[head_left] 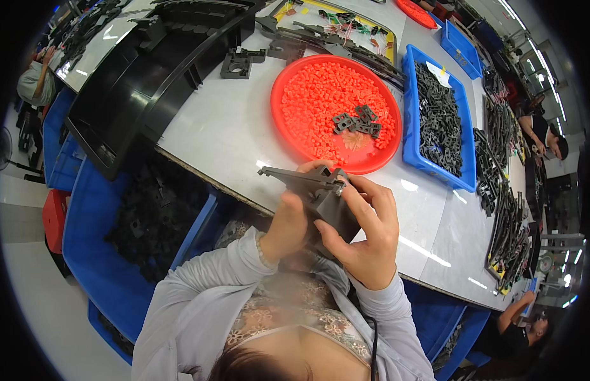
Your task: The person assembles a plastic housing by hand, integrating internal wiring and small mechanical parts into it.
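Both of my hands hold a dark grey plastic housing (336,213) with a long flat arm sticking out to the left, just over the table's near edge. My left hand (287,222) is wrapped round its left side, fingertips showing behind the top. On the right, my right hand (366,232) grips it with the thumb low on the face and fingers bent over the upper edge. Whether a small piece is between those fingers I cannot tell. Right behind the housing stands a round red tray (283,136) of small orange-red plastic pieces, with several dark grey brackets (359,122) on top.
A blue bin (412,159) of dark parts stands right of the tray. A large black molded panel (129,95) covers the table's left; loose dark parts (244,63) lie beside it. Blue crates (79,235) stand below the table edge. Other people (520,324) sit at the far right and left.
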### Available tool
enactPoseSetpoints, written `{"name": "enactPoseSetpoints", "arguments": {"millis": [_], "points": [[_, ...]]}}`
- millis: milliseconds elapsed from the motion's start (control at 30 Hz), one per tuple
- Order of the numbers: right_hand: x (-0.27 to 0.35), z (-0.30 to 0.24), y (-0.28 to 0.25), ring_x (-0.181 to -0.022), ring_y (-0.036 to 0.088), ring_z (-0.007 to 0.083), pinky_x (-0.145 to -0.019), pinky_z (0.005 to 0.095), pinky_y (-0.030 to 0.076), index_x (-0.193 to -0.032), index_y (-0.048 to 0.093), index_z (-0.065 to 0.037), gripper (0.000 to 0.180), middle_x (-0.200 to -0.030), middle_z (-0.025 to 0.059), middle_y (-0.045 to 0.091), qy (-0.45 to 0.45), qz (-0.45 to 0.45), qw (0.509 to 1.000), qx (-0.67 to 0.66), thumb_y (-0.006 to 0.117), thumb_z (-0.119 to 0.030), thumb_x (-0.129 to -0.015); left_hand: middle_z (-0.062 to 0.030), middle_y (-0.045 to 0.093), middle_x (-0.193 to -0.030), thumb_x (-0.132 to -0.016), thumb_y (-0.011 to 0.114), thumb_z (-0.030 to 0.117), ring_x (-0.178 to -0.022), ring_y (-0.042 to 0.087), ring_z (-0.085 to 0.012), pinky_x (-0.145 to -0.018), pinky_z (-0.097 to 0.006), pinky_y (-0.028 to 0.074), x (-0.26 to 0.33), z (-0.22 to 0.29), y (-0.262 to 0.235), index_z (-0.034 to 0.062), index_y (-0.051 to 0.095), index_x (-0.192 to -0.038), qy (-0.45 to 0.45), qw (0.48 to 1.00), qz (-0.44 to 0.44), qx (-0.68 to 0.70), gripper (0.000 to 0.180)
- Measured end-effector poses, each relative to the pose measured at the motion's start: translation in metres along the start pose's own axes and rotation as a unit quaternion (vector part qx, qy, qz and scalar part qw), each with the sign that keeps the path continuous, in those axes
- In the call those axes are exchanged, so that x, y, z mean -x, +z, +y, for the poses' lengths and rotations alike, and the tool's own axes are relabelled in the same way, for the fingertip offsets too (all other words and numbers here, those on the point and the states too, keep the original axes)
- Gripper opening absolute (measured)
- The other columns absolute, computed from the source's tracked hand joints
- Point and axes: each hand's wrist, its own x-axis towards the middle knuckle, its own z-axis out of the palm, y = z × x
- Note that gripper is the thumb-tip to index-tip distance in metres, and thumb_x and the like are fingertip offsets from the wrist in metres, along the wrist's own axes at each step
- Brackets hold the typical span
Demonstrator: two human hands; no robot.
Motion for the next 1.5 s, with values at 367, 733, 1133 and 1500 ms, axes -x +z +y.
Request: {"name": "enactPoseSetpoints", "arguments": {"millis": [367, 733, 1133, 1500], "points": [[0.001, 0.005, 0.009, -0.097, 0.054, 0.0306, -0.081, 0.0378, 0.046, -0.115, 0.059, 0.0, 0.06, -0.112, 0.0177, 0.056, -0.004, -0.012, 1.0, 0.008, 0.077, -0.01, -0.059, -0.0038, 0.049, -0.118, -0.067, 0.071, 0.061, -0.11, 0.05, -0.0147, -0.092, -0.032, 0.044, 0.001, -0.008, -0.007, 0.0064, 0.037, -0.129, 0.031, 0.997, 0.029, -0.071, 0.089], [0.016, 0.014, 0.006, -0.114, 0.044, 0.0375, -0.097, 0.0433, 0.038, -0.131, 0.036, 0.006, 0.102, -0.125, 0.0223, 0.043, 0.038, -0.061, 0.994, -0.081, 0.086, -0.034, -0.053, -0.003, 0.05, -0.113, -0.06, 0.061, 0.074, -0.105, 0.052, -0.0152, -0.089, -0.032, 0.047, -0.002, 0.012, 0.003, 0.011, 0.034, -0.125, -0.016, 0.995, 0.084, -0.051, 0.094], [0.014, 0.021, 0.009, -0.11, 0.046, 0.0365, -0.094, 0.0441, 0.039, -0.124, 0.043, 0.004, 0.092, -0.119, 0.019, 0.047, 0.019, -0.012, 0.994, -0.105, 0.085, -0.031, -0.05, -0.0036, 0.05, -0.117, -0.068, 0.049, 0.077, -0.107, 0.051, -0.0158, -0.092, -0.035, 0.045, 0.001, 0.009, 0.0, 0.0116, 0.039, -0.127, -0.043, 0.992, 0.085, -0.077, 0.088], [0.023, 0.027, 0.025, -0.114, 0.046, 0.0284, -0.097, 0.0421, 0.037, -0.128, 0.041, 0.002, 0.084, -0.121, 0.0163, 0.047, 0.073, 0.047, 0.958, -0.272, 0.082, -0.032, -0.064, -0.0145, 0.049, -0.123, -0.08, 0.053, 0.037, -0.113, 0.05, -0.0265, -0.093, -0.041, 0.045, -0.01, 0.019, 0.003, 0.0101, 0.038, -0.129, 0.006, 0.999, 0.051, -0.012, 0.057]]}}
